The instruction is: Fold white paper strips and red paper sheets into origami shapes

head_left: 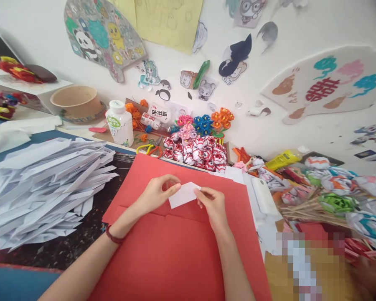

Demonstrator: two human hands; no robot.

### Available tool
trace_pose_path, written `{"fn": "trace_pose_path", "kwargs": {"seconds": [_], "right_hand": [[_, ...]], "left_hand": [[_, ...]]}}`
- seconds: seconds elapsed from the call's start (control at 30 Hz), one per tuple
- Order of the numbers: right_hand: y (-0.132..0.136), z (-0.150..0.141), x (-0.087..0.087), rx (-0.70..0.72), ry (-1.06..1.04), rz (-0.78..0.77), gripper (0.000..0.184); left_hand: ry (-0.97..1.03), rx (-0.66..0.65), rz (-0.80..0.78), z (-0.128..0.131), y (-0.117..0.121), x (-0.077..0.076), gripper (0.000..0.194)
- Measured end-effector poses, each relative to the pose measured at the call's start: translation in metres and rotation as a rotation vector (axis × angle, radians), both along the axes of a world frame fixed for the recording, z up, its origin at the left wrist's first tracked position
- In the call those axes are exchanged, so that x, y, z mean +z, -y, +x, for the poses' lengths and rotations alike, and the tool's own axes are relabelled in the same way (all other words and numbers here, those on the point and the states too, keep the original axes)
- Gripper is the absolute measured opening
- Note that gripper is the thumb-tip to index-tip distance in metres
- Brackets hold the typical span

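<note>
Over the far half of the red sheets (166, 259), a small white paper (183, 196) is held at its left edge by the left hand's (156, 193) fingers, and pinched at its right by the right hand's (213, 204). Probably light, thin, easily creased; edges suit gripping.

Hands: two are showing, one left hand (158, 194) and one right hand (213, 202). White paper piece (184, 195): one is being held. Bracelet (114, 236): one is showing. Red sheets (163, 255): at least two are overlapping. Folded white strips (50, 179): dozens are lying heaped; overlap is hiding the total. Red-and-white blooms (199, 143): more than ten are clustering, exact number unclear. White bottle (119, 125): one is standing. Round tan tub (75, 102): one is sitting. Fan-shaped cutouts (326, 85): two are hanging. Large yellow sheet (172, 25): one is hanging.
</note>
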State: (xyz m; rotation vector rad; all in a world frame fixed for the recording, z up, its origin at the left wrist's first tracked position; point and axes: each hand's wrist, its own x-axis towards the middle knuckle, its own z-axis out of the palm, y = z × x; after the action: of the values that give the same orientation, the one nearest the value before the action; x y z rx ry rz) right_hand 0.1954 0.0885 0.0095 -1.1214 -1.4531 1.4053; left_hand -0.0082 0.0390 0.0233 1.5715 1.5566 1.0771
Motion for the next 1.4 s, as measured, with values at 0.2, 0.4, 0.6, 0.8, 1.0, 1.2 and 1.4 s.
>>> {"fn": "trace_pose_path", "kwargs": {"seconds": [0.2, 0.4, 0.6, 0.8, 1.0, 1.2, 1.4], "right_hand": [[0.000, 0.004, 0.001, 0.102, -0.066, -0.199, 0.029], [0.010, -0.002, 0.010, 0.425, 0.023, -0.196, 0.036], [0.006, -0.008, 0.001, 0.102, 0.061, -0.034, 0.031], [0.006, -0.010, -0.010, 0.029, 0.218, -0.082, 0.025], [0.009, -0.014, -0.009, -0.056, 0.434, 0.092, 0.018], [0.010, -0.016, -0.012, -0.100, 0.527, 0.272, 0.015], [0.016, -0.014, -0.023, -0.105, 0.738, 0.717, 0.029]], "left_hand": [[0.323, 0.017, -0.106, -0.002, -0.002, -0.003, 0.035], [0.092, 0.028, -0.058, 0.004, 0.000, -0.001, 0.034], [-0.145, -0.119, -0.104, 0.012, 0.005, 0.001, 0.027], [-0.299, 0.053, 0.007, 0.020, 0.002, -0.014, 0.016], [-0.309, 0.157, 0.061, 0.030, -0.002, -0.027, 0.007], [-0.413, 0.172, 0.100, 0.032, -0.004, -0.029, 0.014], [-0.479, 0.025, 0.217, 0.029, 0.000, -0.029, 0.026]]}}
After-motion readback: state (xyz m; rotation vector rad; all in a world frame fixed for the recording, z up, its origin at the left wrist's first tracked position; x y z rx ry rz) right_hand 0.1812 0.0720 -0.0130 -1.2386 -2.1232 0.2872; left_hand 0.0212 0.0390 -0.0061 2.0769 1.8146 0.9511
